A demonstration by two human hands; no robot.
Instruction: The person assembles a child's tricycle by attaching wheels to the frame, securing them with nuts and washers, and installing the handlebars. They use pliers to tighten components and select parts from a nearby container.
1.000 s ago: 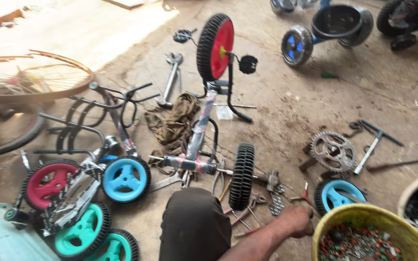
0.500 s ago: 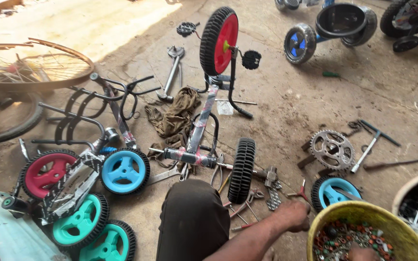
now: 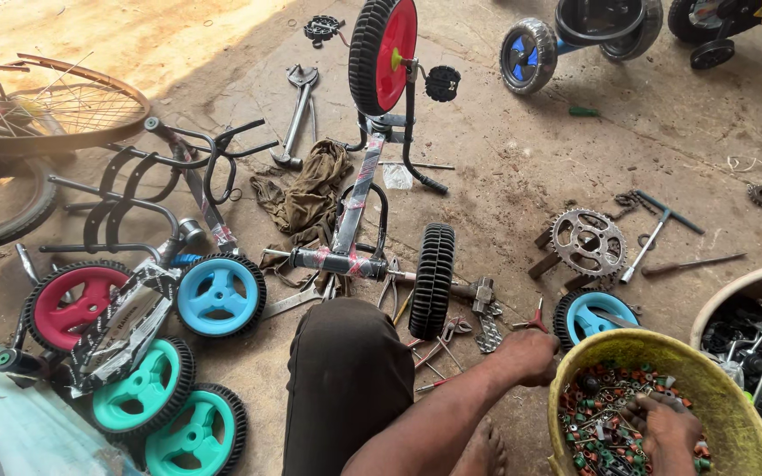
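My left hand [image 3: 526, 357] is curled into a loose fist just left of the rim of a yellow bowl [image 3: 716, 375]; whether it holds anything is hidden. My right hand [image 3: 663, 430] lies inside the bowl, fingers spread on several small coloured nuts, caps and bolts [image 3: 597, 414]. My dark-trousered knee [image 3: 346, 379] is bent in front of me. Just beyond it lies an upturned child's bicycle frame [image 3: 359, 198] with a red-hubbed wheel [image 3: 385, 53] and a black training wheel [image 3: 432, 280].
Pliers and wrenches [image 3: 465, 330] lie by the left hand. A chainring [image 3: 586, 242], T-wrench [image 3: 654, 234] and blue wheel [image 3: 597, 313] sit right. Pink, blue and teal wheels [image 3: 147, 379] cluster left beside black handlebars [image 3: 134, 189]. A tub of parts [image 3: 751, 286] stands far right.
My right hand has come into view and reached further into the yellow bowl. My left hand has shifted slightly towards the bowl's rim. The view has tilted down a little.
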